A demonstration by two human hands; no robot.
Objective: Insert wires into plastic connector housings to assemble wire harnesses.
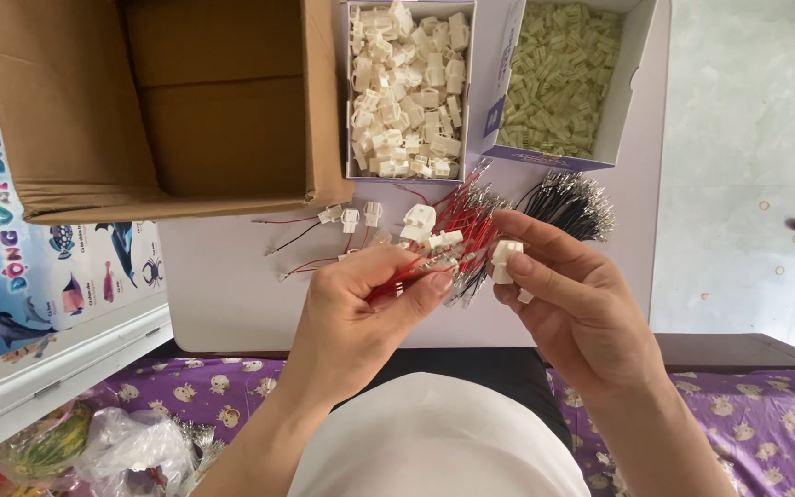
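Head view: left hand point(361, 304) fingers pinch red wires point(416, 267); right hand point(572, 294) fingers grip white connector point(506, 259).

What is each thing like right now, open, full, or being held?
Cardboard box: open, on its side.
White-plug box: open, nearly full.
Green-part box: open, nearly full.
Red wires: pinched in left hand.
White plug: held by right hand.
Black wires: lying loose on table.

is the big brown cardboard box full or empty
Empty, as far as shown. The cardboard box lies open toward the camera with only bare brown inner walls visible; its top runs past the frame edge, so that part is unseen.
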